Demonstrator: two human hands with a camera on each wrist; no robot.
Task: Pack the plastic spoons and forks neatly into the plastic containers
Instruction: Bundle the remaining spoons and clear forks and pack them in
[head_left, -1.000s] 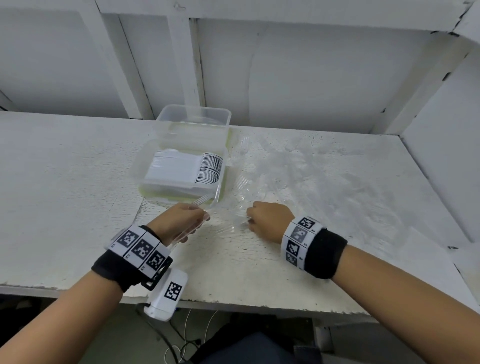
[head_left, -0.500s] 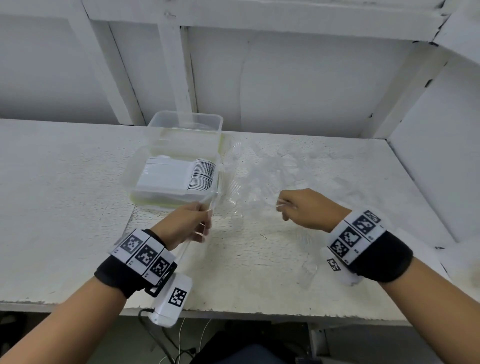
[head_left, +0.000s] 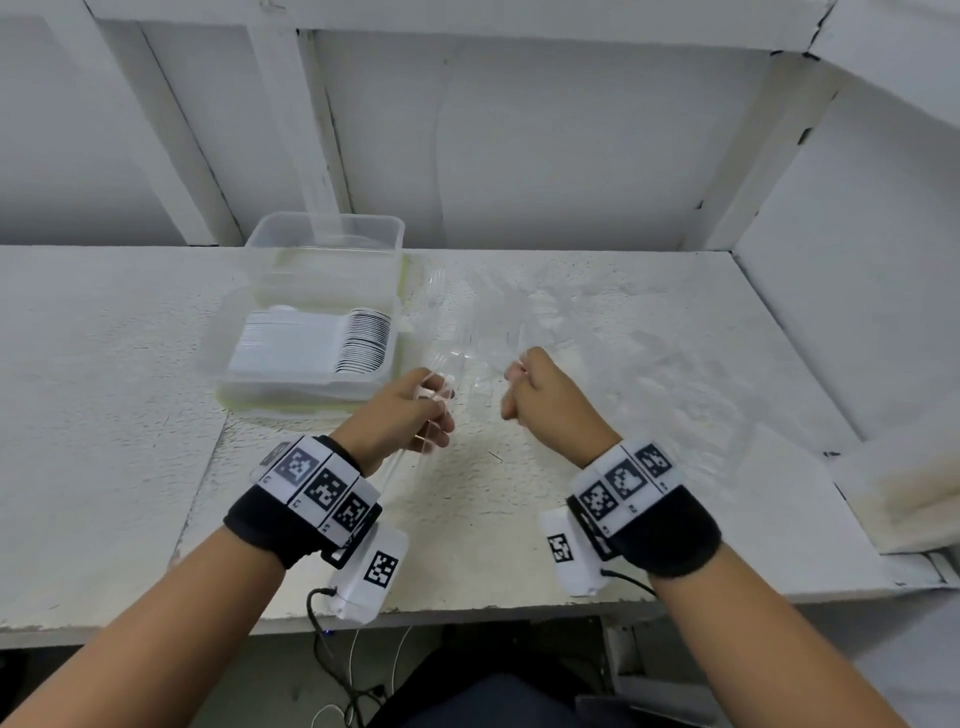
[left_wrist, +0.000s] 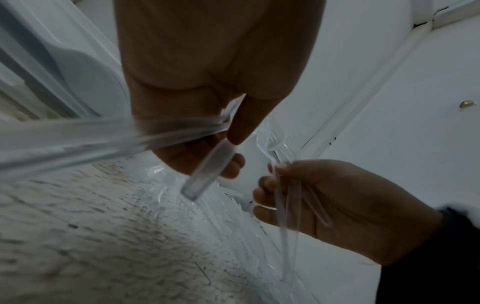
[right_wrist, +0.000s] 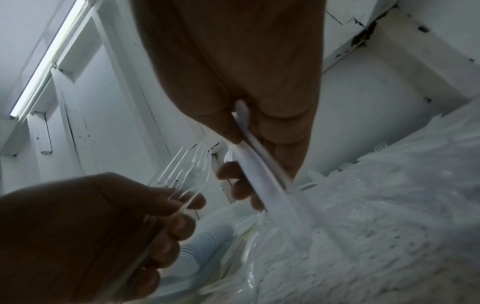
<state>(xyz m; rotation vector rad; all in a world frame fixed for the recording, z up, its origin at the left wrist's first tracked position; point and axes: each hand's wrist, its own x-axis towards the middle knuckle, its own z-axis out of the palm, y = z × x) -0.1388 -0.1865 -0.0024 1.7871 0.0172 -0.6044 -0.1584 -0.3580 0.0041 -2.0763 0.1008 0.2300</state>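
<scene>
My left hand grips a bundle of clear plastic forks by the handles, just in front of the near container. That container holds a neat stack of white spoons. My right hand pinches a few more clear forks, tines up, a hand's width to the right of the left hand. In the right wrist view the fork handles run through my right fingers, and the left hand's forks stand close beside them. A loose pile of clear forks lies on the table beyond my right hand.
A second clear container stands behind the first, against the white back wall. The white table ends in a side wall at the right. A folded white cloth lies at the right edge. Cables hang below the front edge.
My right hand reached right to the loose pile, then came back toward the left hand with forks. The left hand kept its bundle and rose a little.
</scene>
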